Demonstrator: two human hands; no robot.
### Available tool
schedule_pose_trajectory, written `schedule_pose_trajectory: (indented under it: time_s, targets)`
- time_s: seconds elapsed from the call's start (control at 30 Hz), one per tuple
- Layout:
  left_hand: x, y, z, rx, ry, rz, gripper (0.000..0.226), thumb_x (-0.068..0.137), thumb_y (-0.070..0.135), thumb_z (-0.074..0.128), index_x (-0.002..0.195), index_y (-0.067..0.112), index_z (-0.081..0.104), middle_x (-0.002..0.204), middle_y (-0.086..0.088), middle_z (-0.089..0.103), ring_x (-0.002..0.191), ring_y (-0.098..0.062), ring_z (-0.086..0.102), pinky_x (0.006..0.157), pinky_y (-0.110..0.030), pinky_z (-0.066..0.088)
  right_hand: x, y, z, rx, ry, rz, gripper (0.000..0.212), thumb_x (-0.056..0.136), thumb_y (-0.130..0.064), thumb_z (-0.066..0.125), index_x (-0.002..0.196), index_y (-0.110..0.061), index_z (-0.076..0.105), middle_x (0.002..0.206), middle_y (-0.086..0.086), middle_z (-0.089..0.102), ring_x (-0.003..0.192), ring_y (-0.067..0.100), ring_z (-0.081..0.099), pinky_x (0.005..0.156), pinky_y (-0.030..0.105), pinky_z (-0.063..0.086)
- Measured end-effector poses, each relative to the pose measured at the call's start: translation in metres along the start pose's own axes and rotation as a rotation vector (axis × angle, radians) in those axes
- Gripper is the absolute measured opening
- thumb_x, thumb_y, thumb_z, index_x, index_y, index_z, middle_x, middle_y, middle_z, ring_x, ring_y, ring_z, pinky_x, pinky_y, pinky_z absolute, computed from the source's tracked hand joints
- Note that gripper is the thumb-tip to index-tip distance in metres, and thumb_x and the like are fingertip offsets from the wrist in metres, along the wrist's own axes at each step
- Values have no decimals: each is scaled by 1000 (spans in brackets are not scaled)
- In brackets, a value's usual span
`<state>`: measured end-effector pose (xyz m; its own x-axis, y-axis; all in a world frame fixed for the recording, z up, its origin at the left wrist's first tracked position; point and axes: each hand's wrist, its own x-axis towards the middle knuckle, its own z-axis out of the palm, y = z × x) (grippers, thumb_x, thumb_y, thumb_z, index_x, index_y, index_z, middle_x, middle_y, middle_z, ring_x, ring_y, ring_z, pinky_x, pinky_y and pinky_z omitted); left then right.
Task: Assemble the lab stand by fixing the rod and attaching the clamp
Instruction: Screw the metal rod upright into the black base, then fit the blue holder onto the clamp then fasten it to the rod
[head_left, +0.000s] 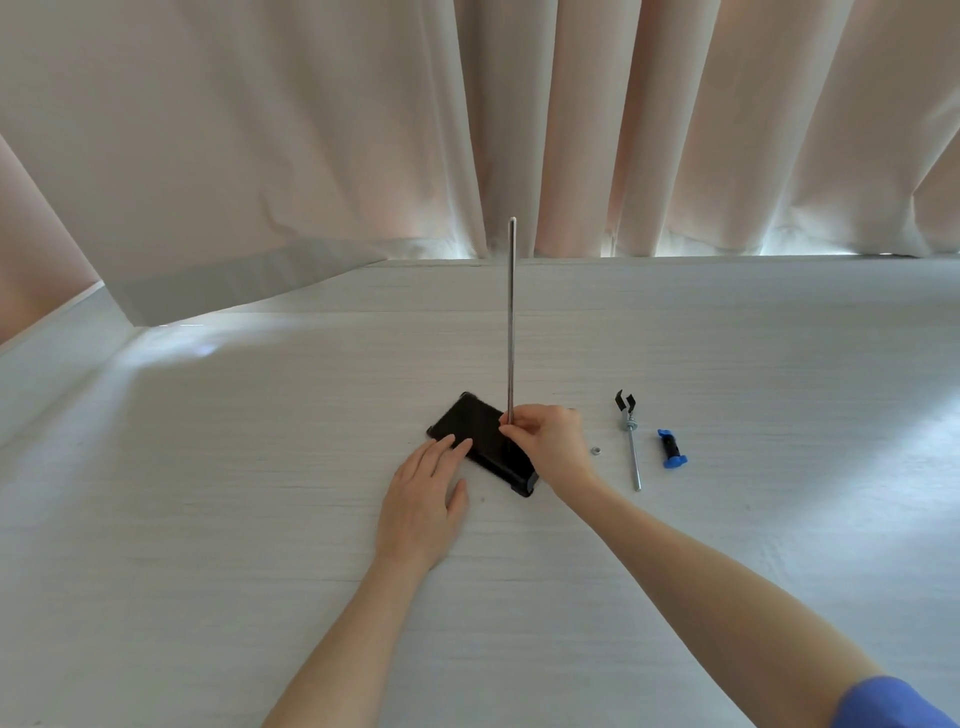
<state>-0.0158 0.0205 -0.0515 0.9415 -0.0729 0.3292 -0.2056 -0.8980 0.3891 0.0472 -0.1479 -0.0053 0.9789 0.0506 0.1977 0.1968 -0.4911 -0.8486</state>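
Note:
A black rectangular base plate (475, 428) lies on the white table. A thin metal rod (511, 322) stands upright on it. My right hand (548, 441) pinches the rod at its lower end, just above the base. My left hand (423, 493) lies flat with its fingertips pressing the base's near left edge. To the right on the table are a small metal nut (596, 450), a clamp with black jaws on a metal shaft (629, 441), and a blue and black clamp holder (671, 448).
The white table (260, 467) stretches wide on all sides. Pale pink curtains (571, 130) hang behind its far edge. A curtain fold drapes onto the table at the far left (234, 280).

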Motion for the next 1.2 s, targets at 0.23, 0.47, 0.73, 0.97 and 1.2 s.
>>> schedule_pose_trajectory:
  time_s: [0.23, 0.47, 0.73, 0.97, 1.2]
  targets:
    - [0, -1, 1, -53, -28, -48, 43, 95, 29, 38, 138, 32, 37, 144, 8, 41, 132, -9, 34, 110, -28, 28, 2, 7, -10, -30, 141, -15, 9, 81, -9, 66, 77, -1, 70, 69, 23, 69, 72, 39, 63, 71, 41, 54]
    - [-1, 2, -1, -80, 22, -23, 42, 94, 25, 42, 136, 30, 41, 139, 7, 46, 127, -10, 40, 106, -28, 35, 3, 6, -10, -213, 102, -157, 17, 86, -9, 58, 76, 4, 64, 61, 22, 59, 62, 39, 52, 58, 41, 46]
    - [-4, 12, -10, 44, 300, 143, 42, 86, 10, 43, 126, 15, 53, 129, -5, 55, 114, -24, 54, 95, -32, 43, 7, -18, -8, -603, -114, -277, 25, 92, -13, 44, 89, -3, 66, 85, 15, 63, 80, 32, 57, 70, 41, 44]
    - [-4, 17, -12, 82, 198, 192, 56, 82, 6, 40, 138, 6, 36, 146, -7, 37, 123, -15, 42, 100, -28, 34, 9, -38, 5, -907, -270, -402, 22, 92, -6, 43, 91, -7, 66, 93, 10, 65, 84, 29, 61, 58, 33, 35]
    - [-2, 16, -7, -19, 172, 101, 57, 75, -12, 59, 129, 3, 50, 133, -13, 54, 116, -24, 58, 85, -33, 55, 0, -47, 13, -992, -322, -435, 24, 84, 7, 41, 88, -5, 63, 95, 12, 65, 88, 30, 61, 47, 28, 21]
